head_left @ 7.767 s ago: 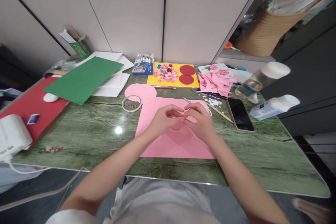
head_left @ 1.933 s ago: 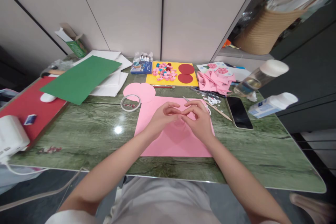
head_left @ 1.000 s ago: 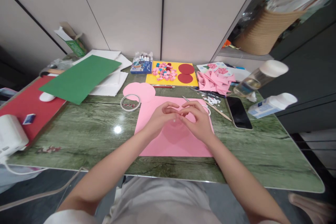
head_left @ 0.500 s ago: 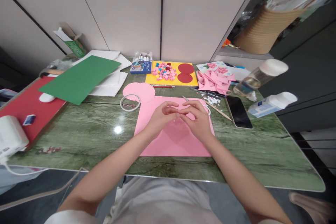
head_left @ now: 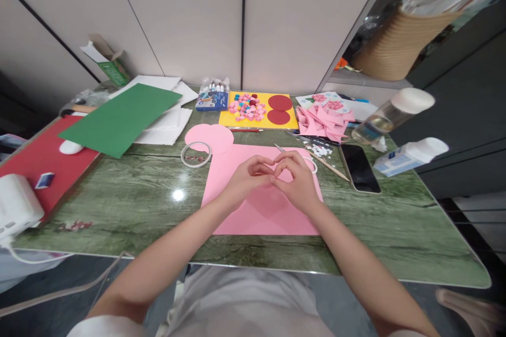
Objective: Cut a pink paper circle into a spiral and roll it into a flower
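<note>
Over a pink sheet of paper (head_left: 263,218), my left hand (head_left: 252,176) and my right hand (head_left: 294,176) meet at the fingertips. Thumbs and fingers of both are curved and pressed together. Whatever they pinch, if anything, is too small to make out. Scissors (head_left: 313,164) lie partly hidden behind my right hand, with the blade tip and a white handle loop showing. Pink paper circles (head_left: 209,136) overlap the sheet's upper left corner. A roll of tape (head_left: 183,156) lies against their lower edge.
Behind, a yellow sheet (head_left: 263,124) carries small pom-poms (head_left: 248,107) and two dark red circles (head_left: 280,102). Pink scraps (head_left: 324,121), a wooden stick (head_left: 330,166), a phone (head_left: 359,168) and bottles (head_left: 411,157) stand or lie rightward. Green paper (head_left: 122,116) and red board (head_left: 75,171) lie left.
My fingertips have shifted slightly and the thumbs now press together. A small pale speck seen below my fingers earlier no longer shows. The things on the table stay put.
</note>
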`<state>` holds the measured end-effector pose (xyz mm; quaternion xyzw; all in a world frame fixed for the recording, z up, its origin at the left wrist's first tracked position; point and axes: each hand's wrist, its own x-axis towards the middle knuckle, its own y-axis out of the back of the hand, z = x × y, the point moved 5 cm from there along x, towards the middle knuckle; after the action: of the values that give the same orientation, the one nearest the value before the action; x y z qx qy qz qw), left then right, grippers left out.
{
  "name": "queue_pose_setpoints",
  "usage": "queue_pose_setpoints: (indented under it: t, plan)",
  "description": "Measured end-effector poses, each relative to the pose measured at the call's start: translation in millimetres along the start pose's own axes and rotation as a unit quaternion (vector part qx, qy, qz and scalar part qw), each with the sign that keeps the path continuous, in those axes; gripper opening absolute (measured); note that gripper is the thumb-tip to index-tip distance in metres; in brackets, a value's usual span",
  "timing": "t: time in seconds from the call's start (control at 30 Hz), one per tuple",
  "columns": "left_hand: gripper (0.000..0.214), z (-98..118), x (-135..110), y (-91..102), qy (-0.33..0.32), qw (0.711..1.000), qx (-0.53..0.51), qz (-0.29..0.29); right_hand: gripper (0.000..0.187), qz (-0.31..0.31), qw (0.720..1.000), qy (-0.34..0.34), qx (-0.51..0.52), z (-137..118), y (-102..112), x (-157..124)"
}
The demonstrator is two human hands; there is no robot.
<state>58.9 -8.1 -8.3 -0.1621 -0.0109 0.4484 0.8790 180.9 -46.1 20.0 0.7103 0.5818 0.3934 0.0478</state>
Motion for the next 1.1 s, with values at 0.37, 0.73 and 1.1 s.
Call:
queue_pose_setpoints:
  t: [0.37, 0.73, 1.1]
  plan:
    - [0.032, 3, 2, 7.5, -0.001, 0.999, -0.033, 0.034, 0.004, -0.003, 1.0, -0.001, -0.007, -4, 3, 0]
    - [0.027, 8, 3, 9.7, -0.025, 0.998, 0.017, 0.055, 0.03, -0.047, 0.997, 0.06, 0.001, 0, -8, -2]
    - [0.033, 2, 2, 8.5, -0.027, 0.999, 0.018, 0.036, 0.007, 0.024, 0.999, -0.021, -0.016, 3, 4, 0]
